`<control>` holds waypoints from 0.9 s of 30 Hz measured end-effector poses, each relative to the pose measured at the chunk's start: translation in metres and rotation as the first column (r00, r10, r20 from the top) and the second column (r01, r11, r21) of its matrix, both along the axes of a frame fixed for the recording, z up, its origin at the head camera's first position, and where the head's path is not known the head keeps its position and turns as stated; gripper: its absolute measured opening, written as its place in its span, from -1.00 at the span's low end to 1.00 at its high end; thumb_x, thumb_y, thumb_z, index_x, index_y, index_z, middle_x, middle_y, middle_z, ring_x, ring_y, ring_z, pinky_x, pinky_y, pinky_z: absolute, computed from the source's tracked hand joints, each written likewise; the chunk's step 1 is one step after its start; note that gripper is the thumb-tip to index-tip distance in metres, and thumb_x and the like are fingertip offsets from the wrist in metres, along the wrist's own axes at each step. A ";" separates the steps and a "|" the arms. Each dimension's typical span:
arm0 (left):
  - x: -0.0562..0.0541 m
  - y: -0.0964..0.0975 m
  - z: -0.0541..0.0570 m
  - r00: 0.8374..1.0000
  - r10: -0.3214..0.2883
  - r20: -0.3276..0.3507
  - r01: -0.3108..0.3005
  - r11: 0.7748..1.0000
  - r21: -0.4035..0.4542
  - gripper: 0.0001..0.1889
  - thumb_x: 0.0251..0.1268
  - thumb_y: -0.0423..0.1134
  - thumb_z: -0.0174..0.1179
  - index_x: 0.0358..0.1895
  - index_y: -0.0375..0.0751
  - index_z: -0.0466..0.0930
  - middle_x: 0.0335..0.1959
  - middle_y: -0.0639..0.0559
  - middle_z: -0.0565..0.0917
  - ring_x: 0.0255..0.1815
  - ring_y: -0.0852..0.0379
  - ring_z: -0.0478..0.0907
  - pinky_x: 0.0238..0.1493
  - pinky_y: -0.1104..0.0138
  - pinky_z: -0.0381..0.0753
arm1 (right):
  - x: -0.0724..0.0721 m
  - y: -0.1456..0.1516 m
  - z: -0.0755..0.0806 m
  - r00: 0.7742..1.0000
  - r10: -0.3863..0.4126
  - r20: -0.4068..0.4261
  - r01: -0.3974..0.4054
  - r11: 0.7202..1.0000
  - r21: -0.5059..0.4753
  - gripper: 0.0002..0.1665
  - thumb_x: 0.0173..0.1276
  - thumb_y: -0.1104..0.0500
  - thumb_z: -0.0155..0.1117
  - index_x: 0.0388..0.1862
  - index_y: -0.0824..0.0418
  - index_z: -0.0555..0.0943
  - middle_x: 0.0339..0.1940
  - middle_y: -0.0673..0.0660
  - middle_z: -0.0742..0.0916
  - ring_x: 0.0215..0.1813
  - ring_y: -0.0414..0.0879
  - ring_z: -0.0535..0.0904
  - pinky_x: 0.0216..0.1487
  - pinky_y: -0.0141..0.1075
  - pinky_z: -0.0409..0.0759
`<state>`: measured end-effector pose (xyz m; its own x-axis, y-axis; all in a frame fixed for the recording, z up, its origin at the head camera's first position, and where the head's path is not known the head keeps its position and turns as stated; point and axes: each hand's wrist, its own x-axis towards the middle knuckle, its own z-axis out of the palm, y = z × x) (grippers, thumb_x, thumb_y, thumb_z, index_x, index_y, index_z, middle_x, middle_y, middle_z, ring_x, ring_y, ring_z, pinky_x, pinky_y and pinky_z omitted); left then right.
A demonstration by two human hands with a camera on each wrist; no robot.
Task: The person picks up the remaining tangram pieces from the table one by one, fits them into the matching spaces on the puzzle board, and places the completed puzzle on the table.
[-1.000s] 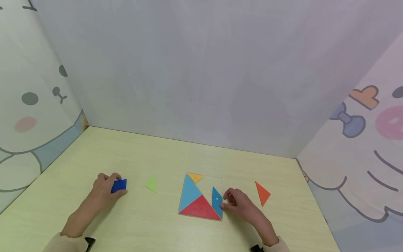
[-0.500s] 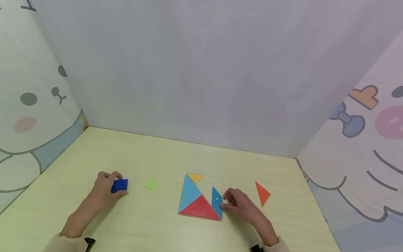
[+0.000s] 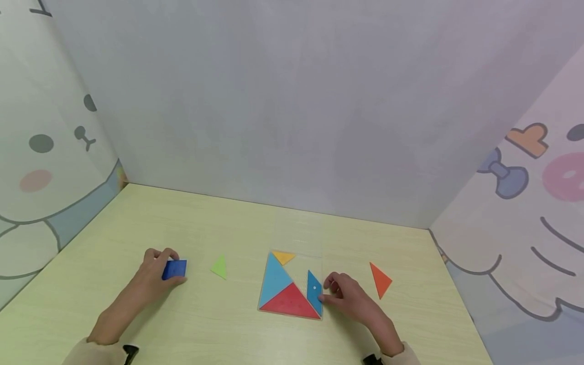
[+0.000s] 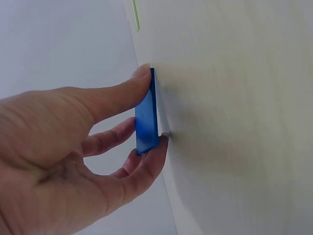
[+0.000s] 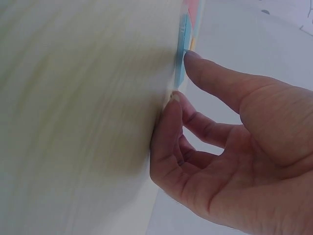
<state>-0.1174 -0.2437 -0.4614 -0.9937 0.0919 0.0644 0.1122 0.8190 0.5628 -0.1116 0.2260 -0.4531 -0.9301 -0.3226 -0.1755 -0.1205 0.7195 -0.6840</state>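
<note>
My left hand (image 3: pixel 152 274) pinches a dark blue square tangram piece (image 3: pixel 175 269) between thumb and fingers. In the left wrist view that blue piece (image 4: pixel 145 117) is tilted at the table surface, its edge facing the camera. My right hand (image 3: pixel 351 298) touches the edge of a blue parallelogram piece (image 3: pixel 314 293) with its thumb; the fingers, loosely bent, rest on the table beside it. That parallelogram lies at the right side of a shallow tray (image 3: pixel 260 310), with a light blue triangle (image 3: pixel 275 283), a red triangle (image 3: pixel 292 302) and a small yellow triangle (image 3: pixel 284 257).
A light green triangle (image 3: pixel 220 267) lies between my left hand and the tray. To the right of my right hand is an orange-red triangle (image 3: pixel 380 281). A clear sheet (image 3: pixel 298 230) lies behind the tray. Grey and cartoon-printed curtains border the table (image 3: pixel 219 334).
The dark blue square has shifted slightly to the right and changed tilt a little in my left hand. My right hand and the pieces in the tray have not moved.
</note>
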 end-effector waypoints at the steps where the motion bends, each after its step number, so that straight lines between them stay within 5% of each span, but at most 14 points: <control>1: 0.000 0.000 0.000 1.000 0.000 0.003 0.000 1.000 0.001 -0.53 0.23 -0.30 0.46 0.05 -0.33 0.38 0.01 -0.53 0.24 -0.17 -0.40 0.46 -0.24 -0.15 0.58 | 0.000 0.000 0.000 1.000 0.000 0.000 0.000 1.000 0.000 -0.69 0.36 0.10 0.48 -0.12 0.22 0.56 -0.28 0.07 0.54 -0.20 -0.04 0.43 -0.24 -0.34 0.45; 10: 0.000 0.002 -0.002 0.999 0.000 -0.044 -0.001 1.000 -0.024 -0.76 0.33 -0.47 0.31 -0.01 -0.42 0.52 -0.01 -0.48 0.35 -0.08 -0.40 0.52 -0.09 -0.24 0.59 | 0.001 0.000 -0.001 1.000 -0.001 0.007 0.002 1.000 -0.003 -0.69 0.37 0.11 0.48 -0.12 0.22 0.56 -0.28 0.06 0.54 -0.20 -0.05 0.43 -0.25 -0.34 0.45; 27: 0.001 0.009 0.004 0.994 0.000 -0.106 0.001 1.000 0.003 -0.76 0.24 -0.48 0.38 -0.04 -0.48 0.66 -0.13 -0.34 0.48 -0.15 -0.21 0.56 -0.11 -0.11 0.63 | 0.000 0.001 -0.002 1.000 0.006 -0.001 -0.006 1.000 -0.006 -0.69 0.37 0.10 0.47 -0.12 0.22 0.55 -0.29 0.06 0.53 -0.20 -0.05 0.43 -0.25 -0.34 0.44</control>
<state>-0.1168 -0.2346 -0.4578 -0.9811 0.0921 0.1701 0.1721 0.8171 0.5502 -0.1118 0.2266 -0.4551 -0.9281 -0.3297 -0.1730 -0.1255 0.7145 -0.6883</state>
